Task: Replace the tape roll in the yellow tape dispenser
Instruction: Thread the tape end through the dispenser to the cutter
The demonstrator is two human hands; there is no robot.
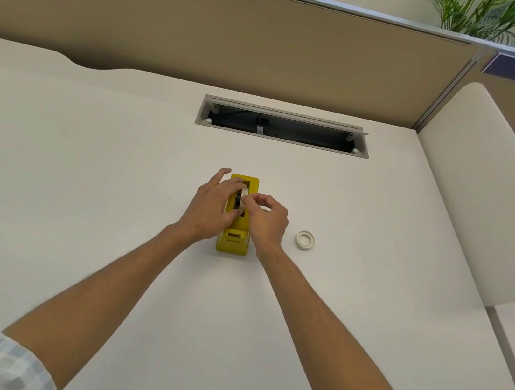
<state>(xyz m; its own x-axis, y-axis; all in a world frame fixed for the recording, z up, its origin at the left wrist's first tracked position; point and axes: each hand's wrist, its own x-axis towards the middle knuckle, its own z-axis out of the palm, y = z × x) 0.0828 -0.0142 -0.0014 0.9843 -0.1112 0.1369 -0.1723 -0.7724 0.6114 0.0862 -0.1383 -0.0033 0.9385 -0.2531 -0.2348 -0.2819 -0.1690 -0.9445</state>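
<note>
The yellow tape dispenser [234, 241] stands lengthwise in the middle of the white desk [86, 169]. My left hand [210, 208] rests against its left side, fingers spread over the top. My right hand [267, 218] is on its right side, thumb and forefinger pinched at the dark roll slot, where a black hub and a bit of white show. What the fingertips grip is partly hidden. A white tape roll [305, 239] lies flat on the desk to the right of the dispenser, apart from both hands.
An open cable tray slot [283, 127] is cut into the desk behind the dispenser. A tan partition wall [240, 35] closes the far side, and a cream side panel [485, 182] rises at the right.
</note>
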